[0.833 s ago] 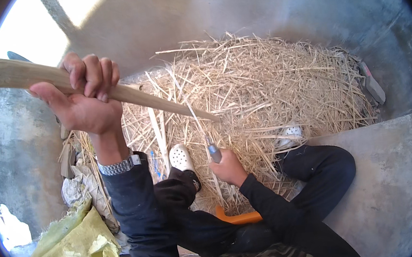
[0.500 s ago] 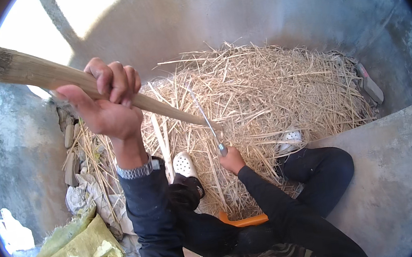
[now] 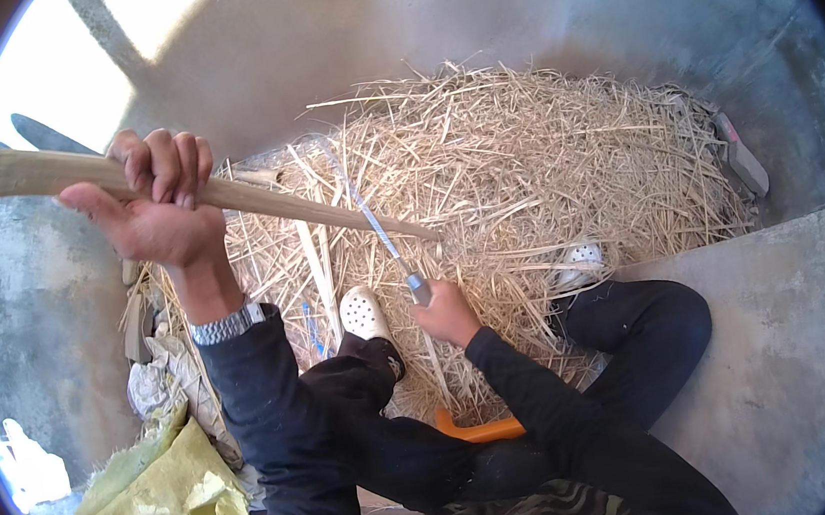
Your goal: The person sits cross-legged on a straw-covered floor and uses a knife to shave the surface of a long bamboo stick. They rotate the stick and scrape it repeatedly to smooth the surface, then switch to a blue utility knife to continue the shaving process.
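My left hand is closed around a long pale wooden stick, which is thick at the left and tapers to a tip over the straw. Its fingers curl over the top and the thumb stretches along the wood. Lower and to the right, my right hand grips the grey handle of a thin-bladed knife. The blade points up and left, crossing the stick near its narrow end; I cannot tell if they touch. Dry straw and pale shavings lie heaped below both hands.
My feet, in white clogs, rest among the straw. An orange curved piece shows between my legs. A torn yellow-green sack lies at lower left. Concrete walls stand around, and a stone block sits at right.
My left hand has moved left with the stick, whose tip stays near the same spot. My right hand and the knife have shifted slightly left.
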